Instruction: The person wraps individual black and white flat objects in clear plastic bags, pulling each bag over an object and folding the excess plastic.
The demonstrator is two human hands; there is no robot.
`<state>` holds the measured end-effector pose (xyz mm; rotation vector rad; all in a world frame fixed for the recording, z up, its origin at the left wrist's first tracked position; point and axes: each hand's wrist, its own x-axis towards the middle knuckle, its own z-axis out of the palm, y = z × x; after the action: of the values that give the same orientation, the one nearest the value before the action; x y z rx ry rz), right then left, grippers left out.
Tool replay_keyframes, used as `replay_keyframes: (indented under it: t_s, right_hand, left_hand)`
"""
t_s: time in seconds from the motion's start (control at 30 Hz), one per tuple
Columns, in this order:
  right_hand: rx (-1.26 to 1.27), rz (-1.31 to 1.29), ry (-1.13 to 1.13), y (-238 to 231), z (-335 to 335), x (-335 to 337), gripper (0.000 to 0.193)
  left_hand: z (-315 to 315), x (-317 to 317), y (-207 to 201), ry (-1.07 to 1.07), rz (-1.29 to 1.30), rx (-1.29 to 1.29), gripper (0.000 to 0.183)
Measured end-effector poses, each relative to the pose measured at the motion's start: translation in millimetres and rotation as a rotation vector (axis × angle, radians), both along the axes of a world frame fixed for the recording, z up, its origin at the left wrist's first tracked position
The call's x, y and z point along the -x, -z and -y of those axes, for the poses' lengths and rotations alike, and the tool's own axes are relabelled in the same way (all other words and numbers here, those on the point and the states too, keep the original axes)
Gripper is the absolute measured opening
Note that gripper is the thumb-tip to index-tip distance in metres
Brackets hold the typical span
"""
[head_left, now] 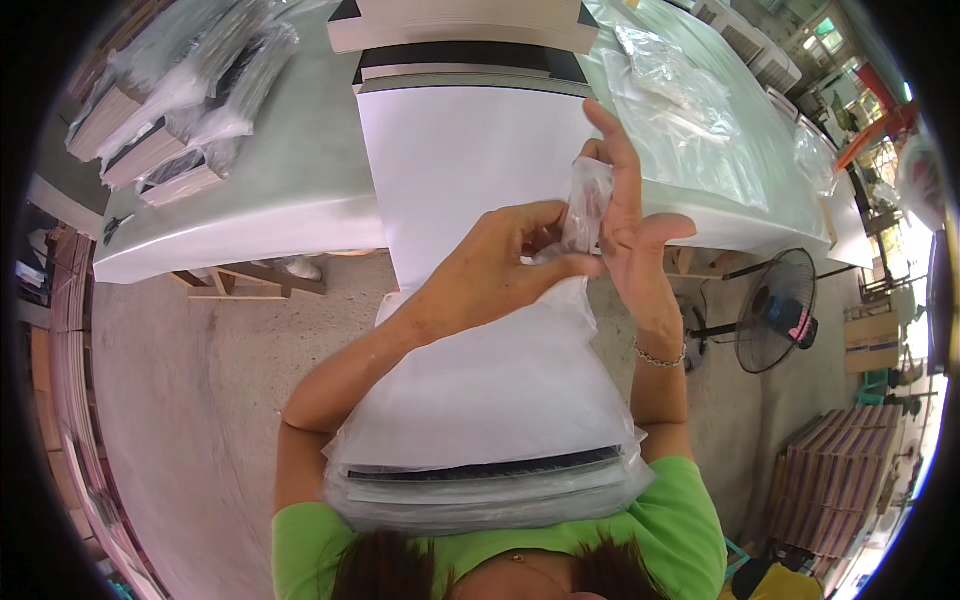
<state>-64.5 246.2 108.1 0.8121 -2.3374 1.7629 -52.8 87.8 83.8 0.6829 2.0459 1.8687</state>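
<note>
Pinching bunched clear plastic (588,205), the left hand (500,250) meets the right hand (632,215), its thumb and index spread. Head view: film lies by the white sheet's (480,150) right edge; light, even tension probably prevents tearing.

Short-sleeved shirt (685,505): plain bright lime green. Chain bracelet (660,360): silver. Crumpled plastic film (588,200): clear, whitish. Large smooth sheet (475,170): plain white. Wrapped stack (490,490): white with one black band, under hazy clear plastic. Layered pile (460,35): cream edges, black bands between. Table cover (310,170): pale grey-green. Floor (190,400): mottled grey-beige. Pedestal fan (778,312): dark cage, blue motor, pink patch. Cardboard stack (835,480): brown, darker stripes.
</note>
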Motion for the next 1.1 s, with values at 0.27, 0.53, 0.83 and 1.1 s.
replay_keyframes:
  t_s: [0.27, 0.53, 0.83, 1.1]
  right_hand:
    - [0.004, -0.134, 0.006, 27.4, -3.8, 21.2, 0.1]
    - [-0.07, -0.12, 0.023, 24.6, 8.0, 8.8, 0.097]
    - [-0.027, -0.074, 0.035, 36.6, 6.3, 8.2, 0.093]
    - [-0.086, -0.021, 0.019, 32.8, 6.2, 7.0, 0.087]
  left_hand:
    - [22.7, 1.8, 9.7, -0.255, -0.009, -0.019, 0.024]
    - [24.6, 7.2, -3.0, -0.43, -0.29, 0.112, 0.024]
    - [16.6, -3.4, 2.6, -0.486, -0.308, 0.223, 0.017]
    - [24.5, 8.0, 24.0, -0.369, -0.022, -0.029, 0.02]
